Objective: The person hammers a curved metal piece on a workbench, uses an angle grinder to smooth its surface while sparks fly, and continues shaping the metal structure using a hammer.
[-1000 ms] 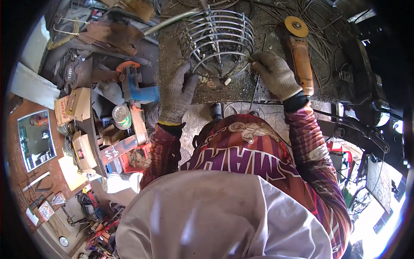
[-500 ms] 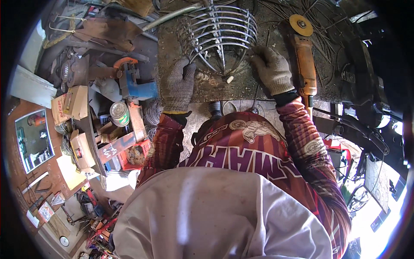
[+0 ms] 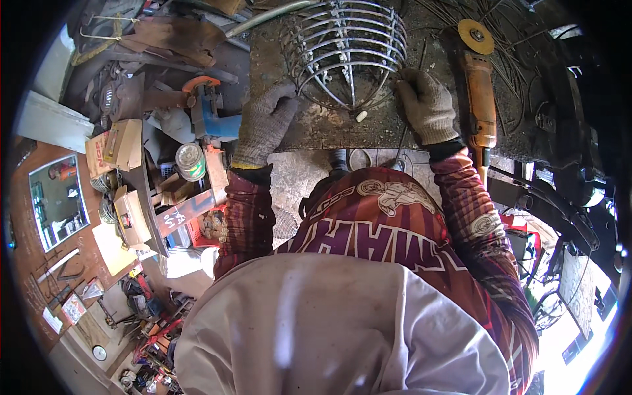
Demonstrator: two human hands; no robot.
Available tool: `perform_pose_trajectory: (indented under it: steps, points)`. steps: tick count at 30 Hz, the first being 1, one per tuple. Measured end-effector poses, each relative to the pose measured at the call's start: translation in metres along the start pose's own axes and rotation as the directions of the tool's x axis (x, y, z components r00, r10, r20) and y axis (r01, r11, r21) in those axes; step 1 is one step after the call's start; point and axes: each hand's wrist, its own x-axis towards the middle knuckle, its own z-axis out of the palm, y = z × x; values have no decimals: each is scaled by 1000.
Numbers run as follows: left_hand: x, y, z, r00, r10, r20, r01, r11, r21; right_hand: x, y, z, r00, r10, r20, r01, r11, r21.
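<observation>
A curved metal wire frame [image 3: 342,56], built of several bowed bars crossing a middle rib, lies on the dark workbench [image 3: 322,135] with its pointed end toward me. My left hand [image 3: 266,122], in a grey knitted glove, is closed at the frame's near left corner. At the frame's right edge, my right hand [image 3: 428,108], gloved alike, has its fingers curled in against the rim. The gloves partly hide both grips. Just below the frame's point lies a small whitish piece [image 3: 361,116]. To the right of my right hand rests an orange angle grinder [image 3: 480,99] with a yellowish disc.
Loose wire rods [image 3: 510,59] are heaped at the bench's far right. A metal pipe [image 3: 270,18] crosses the far left corner. Left of the bench stand a blue tool [image 3: 220,125] with an orange handle, a can [image 3: 191,161] and cardboard boxes [image 3: 131,214].
The whole view has shifted slightly. My left hand has moved a little left and away from me, while my right hand stays by the frame's right edge.
</observation>
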Motion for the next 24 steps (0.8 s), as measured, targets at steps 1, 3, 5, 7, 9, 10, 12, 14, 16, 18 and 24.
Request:
perform_pose_trajectory:
  steps: [1, 3, 5, 7, 9, 10, 12, 14, 16, 18, 24]
  points:
    - [0, 7, 1, 999, -31, 42, 31, 999, 18, 0, 2, 0, 1000, 5, 12, -5, 1000, -15]
    - [-1, 7, 11, 999, 6, -42, 0, 992, 128, 2, 3, 1, 999, 14, 36, -12, 999, -47]
    - [-1, 4, 19, 994, 23, -103, -2, 980, 201, 3, -3, -9, 994, 32, 107, -35, 999, 32]
    - [1, 1, 25, 991, 15, -136, 18, 972, 235, 1, -2, -17, 990, 54, 130, -62, 997, 54]
    - [0, -5, 27, 987, 63, -149, -20, 961, 274, 0, 7, -22, 991, 76, 106, -79, 997, 25]
    - [-1, -6, 28, 984, 86, -157, -36, 955, 294, -1, 8, -25, 985, 152, 78, -163, 973, 163]
    - [-3, -6, 32, 978, 96, -185, -44, 963, 266, -4, 11, -30, 949, 310, 52, -302, 850, 433]
    - [-4, -6, 33, 977, 99, -188, -47, 964, 261, -6, 21, -34, 953, 301, 21, -272, 828, 490]
    - [-4, -6, 32, 980, 97, -172, -46, 959, 281, -8, 24, -35, 957, 289, 33, -265, 823, 503]
    - [-5, -7, 32, 983, 56, -176, -14, 973, 231, -11, 19, -32, 956, 279, 92, -289, 835, 467]
    - [-3, -3, 35, 966, 150, -211, -101, 969, 227, -8, -4, -25, 982, 7, 190, -20, 998, 64]
